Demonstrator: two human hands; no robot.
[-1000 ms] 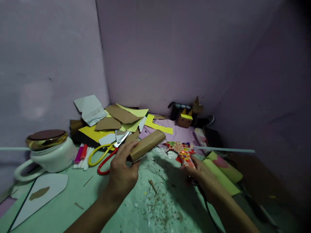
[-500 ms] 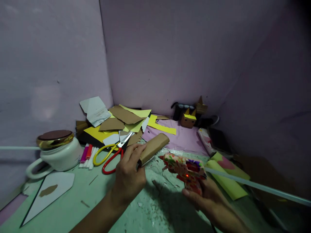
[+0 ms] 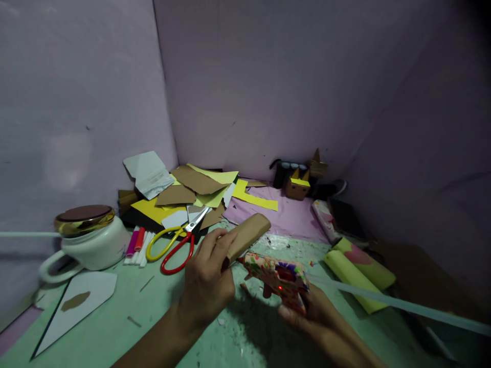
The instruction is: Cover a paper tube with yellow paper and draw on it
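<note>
My left hand [image 3: 209,278] grips a folded brown cardboard piece [image 3: 249,235], long and narrow with a rounded far end, held tilted above the table. In my right hand [image 3: 307,314] is a hot glue gun [image 3: 278,276] with a flowery pattern and a small red light. Its nozzle points left and is close to the cardboard's near end; whether they touch I cannot tell. A long translucent glue stick [image 3: 383,296] runs out of the gun's back toward the right. Scissors [image 3: 187,235] with one yellow and one red handle lie left of my left hand.
A white lidded mug [image 3: 95,245] and several markers [image 3: 138,245] stand or lie at the left. Paper and cardboard scraps [image 3: 203,181] pile up at the back. A small cardboard box figure [image 3: 297,189] sits against the back wall. Rolled yellow paper [image 3: 356,281] lies at the right.
The glue gun has moved left and slightly down, bringing its nozzle to the near end of the cardboard. My left hand and the cardboard have shifted slightly right.
</note>
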